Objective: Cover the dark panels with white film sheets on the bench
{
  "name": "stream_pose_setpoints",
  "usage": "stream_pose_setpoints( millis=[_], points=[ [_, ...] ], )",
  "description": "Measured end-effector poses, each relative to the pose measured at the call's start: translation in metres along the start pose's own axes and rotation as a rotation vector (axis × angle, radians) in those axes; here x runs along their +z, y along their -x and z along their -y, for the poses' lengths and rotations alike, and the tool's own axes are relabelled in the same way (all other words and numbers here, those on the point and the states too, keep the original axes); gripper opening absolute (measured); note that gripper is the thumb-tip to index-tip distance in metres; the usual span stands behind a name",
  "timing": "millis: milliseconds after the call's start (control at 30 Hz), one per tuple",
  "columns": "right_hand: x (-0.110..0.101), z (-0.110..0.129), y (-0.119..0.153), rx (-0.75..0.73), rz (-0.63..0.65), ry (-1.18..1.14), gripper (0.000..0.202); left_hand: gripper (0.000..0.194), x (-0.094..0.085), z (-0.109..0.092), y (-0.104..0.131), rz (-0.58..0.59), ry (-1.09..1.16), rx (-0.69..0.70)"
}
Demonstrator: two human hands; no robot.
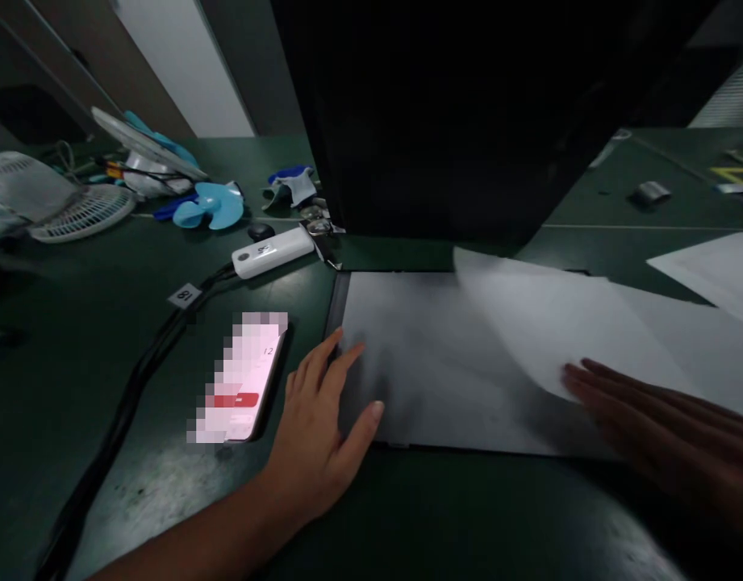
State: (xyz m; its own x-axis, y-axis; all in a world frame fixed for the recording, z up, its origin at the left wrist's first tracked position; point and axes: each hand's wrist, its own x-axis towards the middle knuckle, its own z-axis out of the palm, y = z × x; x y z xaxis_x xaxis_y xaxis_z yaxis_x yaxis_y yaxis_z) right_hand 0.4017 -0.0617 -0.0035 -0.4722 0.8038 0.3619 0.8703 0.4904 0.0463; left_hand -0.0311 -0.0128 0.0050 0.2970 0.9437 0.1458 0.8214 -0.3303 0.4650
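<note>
A flat rectangular panel with a thin dark frame [340, 290] lies on the dark green table, its pale grey face [419, 347] upward. My left hand [319, 420] rests at the panel's left edge, fingers spread and holding nothing. Over the panel's right half, a thin white sheet [528, 315] curls up. At the sheet's near edge is my right hand [661, 428], slightly blurred, with its fingers long and close together against the sheet; its thumb is hidden. Left of my left hand lies a phone [250, 379] with a lit, partly pixelated screen.
Behind the panel stands a large black screen [425, 121]. A white device [274, 252] with black cables [129, 403] is at left. Fan parts, including a light-blue blade [210, 206], and a glove [292, 187] lie farther back. More white sheets [722, 274] are at right.
</note>
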Motion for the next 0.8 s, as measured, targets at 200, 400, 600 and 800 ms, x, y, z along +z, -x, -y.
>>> stream_pose_setpoints(
  millis=[200, 400, 600, 800],
  points=[
    [0.0, 0.033, -0.03, -0.35, -0.023, 0.078, 0.066, 0.054, -0.004, -0.006, -0.001, -0.002, 0.059, -0.032],
    [0.009, 0.053, -0.033, -0.348, 0.076, 0.008, 0.06, 0.055, -0.003, -0.009, 0.0, 0.078, 0.016, 0.038],
    [0.012, 0.036, -0.029, -0.327, 0.056, 0.061, 0.065, 0.059, -0.001, -0.009, -0.003, 0.169, -0.09, 0.133],
    [0.013, -0.041, 0.009, 0.321, 0.081, 0.269, 0.05, 0.067, 0.003, -0.007, -0.003, 0.185, -0.152, 0.128]
  ],
)
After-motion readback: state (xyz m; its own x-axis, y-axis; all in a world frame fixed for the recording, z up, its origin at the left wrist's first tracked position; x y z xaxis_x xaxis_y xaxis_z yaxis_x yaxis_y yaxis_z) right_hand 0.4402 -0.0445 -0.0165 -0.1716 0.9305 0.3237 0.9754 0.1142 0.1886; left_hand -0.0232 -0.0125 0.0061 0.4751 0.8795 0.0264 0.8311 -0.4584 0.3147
